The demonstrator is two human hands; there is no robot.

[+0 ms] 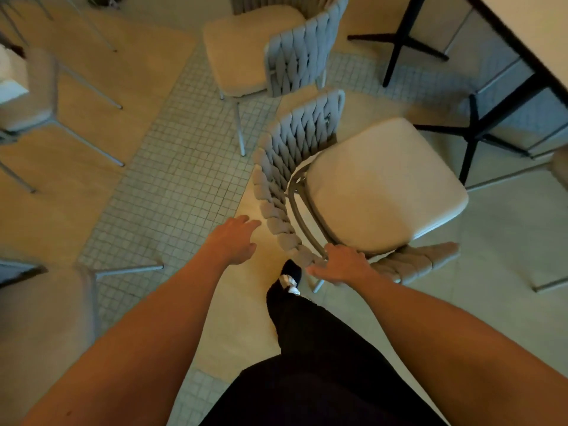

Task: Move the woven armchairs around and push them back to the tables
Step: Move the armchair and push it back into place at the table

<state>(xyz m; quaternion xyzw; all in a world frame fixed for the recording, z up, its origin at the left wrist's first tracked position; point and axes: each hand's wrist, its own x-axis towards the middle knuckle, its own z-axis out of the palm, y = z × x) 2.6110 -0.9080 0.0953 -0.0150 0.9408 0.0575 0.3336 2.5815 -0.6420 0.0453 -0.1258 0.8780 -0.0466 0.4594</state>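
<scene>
A woven armchair (381,182) with a grey braided back and pale seat cushion stands right in front of me, its seat facing the table (522,41) at the upper right. My right hand (341,265) rests on the braided rim at the chair's near corner, fingers spread over it. My left hand (233,241) hovers open just left of the woven back, not touching it. A second woven armchair (264,56) stands behind the first, its back turned to it.
Black cross-shaped table legs (473,133) stand just beyond the near chair. More chairs (33,96) with thin metal legs line the left side, another (52,302) at lower left. My dark trouser leg and shoe (292,278) are by the chair's back leg.
</scene>
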